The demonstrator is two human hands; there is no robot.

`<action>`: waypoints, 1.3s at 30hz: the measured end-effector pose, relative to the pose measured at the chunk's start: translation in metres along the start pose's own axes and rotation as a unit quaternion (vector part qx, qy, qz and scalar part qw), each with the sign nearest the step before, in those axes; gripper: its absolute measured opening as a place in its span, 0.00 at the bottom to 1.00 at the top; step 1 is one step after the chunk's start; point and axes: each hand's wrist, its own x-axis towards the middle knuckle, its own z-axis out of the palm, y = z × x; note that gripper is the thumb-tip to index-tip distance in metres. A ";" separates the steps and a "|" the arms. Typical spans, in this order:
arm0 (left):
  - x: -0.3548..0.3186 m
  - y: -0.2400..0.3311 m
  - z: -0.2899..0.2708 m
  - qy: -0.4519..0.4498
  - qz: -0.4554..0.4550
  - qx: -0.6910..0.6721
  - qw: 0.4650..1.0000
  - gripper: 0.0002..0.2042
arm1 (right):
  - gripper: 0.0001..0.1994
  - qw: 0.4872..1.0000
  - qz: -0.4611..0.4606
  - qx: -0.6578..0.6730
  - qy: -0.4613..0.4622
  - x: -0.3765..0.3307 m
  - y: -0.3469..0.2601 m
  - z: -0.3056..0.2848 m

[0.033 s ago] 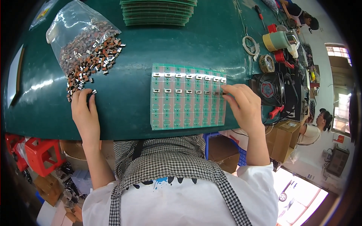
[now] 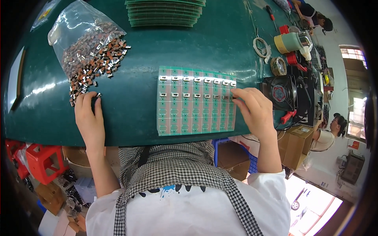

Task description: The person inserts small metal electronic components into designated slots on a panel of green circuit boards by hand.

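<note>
A green circuit board panel (image 2: pixel 191 114) lies before me, with small metal slide switches (image 2: pixel 186 95) along its two far rows. My right hand (image 2: pixel 254 112) is at the panel's right edge, thumb and forefinger closed on a slide switch (image 2: pixel 233 97) at the end of the second row; the fingertips partly cover it. To the left, a heap of brown and silver slide switches (image 2: pixel 106 59) spills from a clear plastic bag (image 2: pixel 75 23). At the heap's near edge, my left hand (image 2: pixel 89 116) has thumb and forefinger closed about one slide switch (image 2: pixel 98 94).
Stacked green panels (image 2: pixel 165 13) stand at the far edge of the green table (image 2: pixel 138 51). On the right are a black fan (image 2: pixel 280 93), a tape roll (image 2: pixel 278 66) and a greenish container (image 2: pixel 289 42). A co-worker (image 2: pixel 328 131) is beyond a cardboard box (image 2: pixel 295 145).
My left thumb and fingers have shifted very slightly at the heap's edge. Nothing else has visibly moved.
</note>
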 end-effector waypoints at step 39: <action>-0.034 0.058 -0.030 -0.094 0.009 -0.462 0.882 0.10 | 0.10 0.998 0.030 -0.038 0.042 0.009 -0.048 0.001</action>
